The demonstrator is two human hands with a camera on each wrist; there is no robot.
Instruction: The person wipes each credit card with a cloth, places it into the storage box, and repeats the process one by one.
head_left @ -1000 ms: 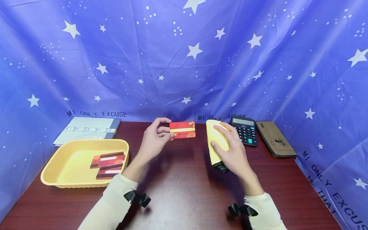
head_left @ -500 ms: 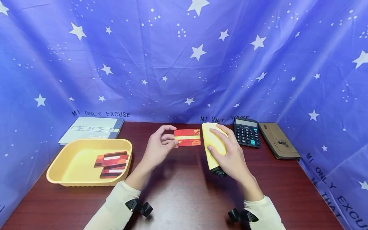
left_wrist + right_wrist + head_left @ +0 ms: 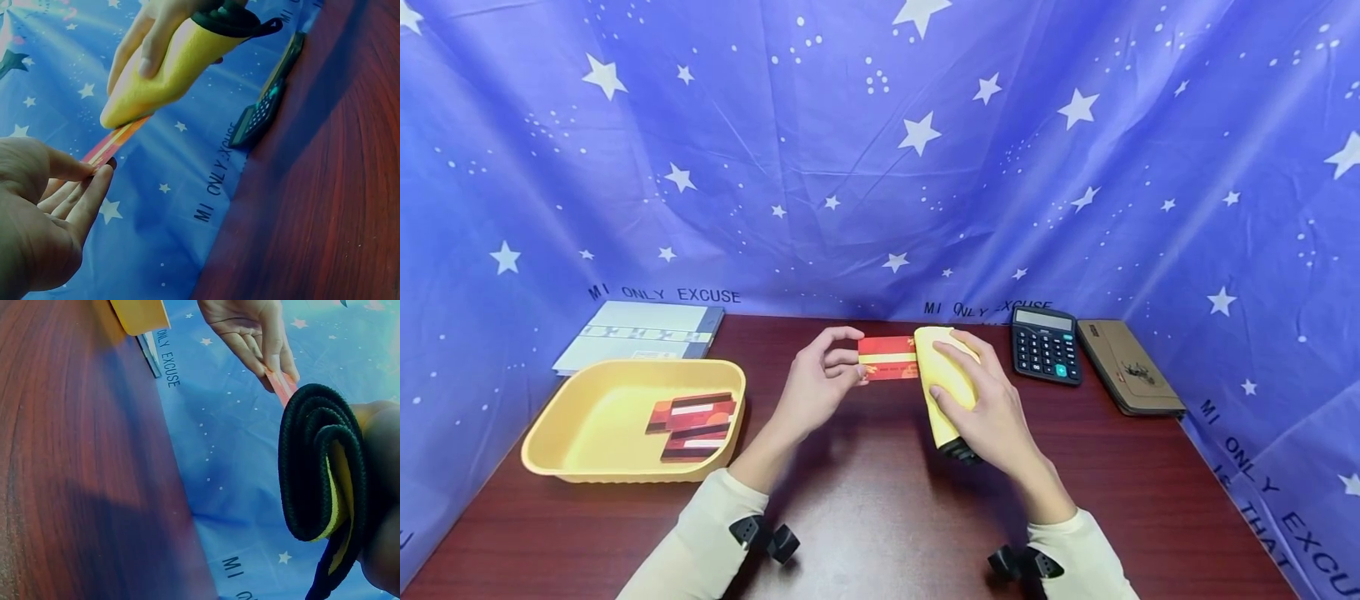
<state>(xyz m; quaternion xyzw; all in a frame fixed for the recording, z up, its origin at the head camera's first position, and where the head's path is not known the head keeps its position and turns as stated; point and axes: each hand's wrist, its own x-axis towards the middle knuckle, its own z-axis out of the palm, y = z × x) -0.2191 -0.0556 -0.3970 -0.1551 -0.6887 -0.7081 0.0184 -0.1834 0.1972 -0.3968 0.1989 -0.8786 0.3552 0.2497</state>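
Observation:
My left hand (image 3: 816, 379) pinches a red bank card (image 3: 887, 358) with a yellow stripe by its left edge, thumb in front and fingers behind. My right hand (image 3: 981, 392) grips a folded yellow cloth (image 3: 934, 392) with black edging. The cloth overlaps the card's right end in the head view. In the left wrist view the cloth's folded tip (image 3: 115, 115) meets the card (image 3: 115, 144) above the thumb. The right wrist view shows the rolled black edge (image 3: 319, 462) of the cloth end-on. Both hands are raised over the table.
A yellow basin (image 3: 587, 417) at the left holds several red cards (image 3: 696, 425). Behind it lies a grey-white notebook (image 3: 640, 329). A black calculator (image 3: 1045, 346) and a brown wallet (image 3: 1127, 367) lie at the back right, before a blue star curtain (image 3: 820, 125).
My right hand has brought the cloth left and onto the card's right end. My left hand has moved slightly right and down, still pinching the card.

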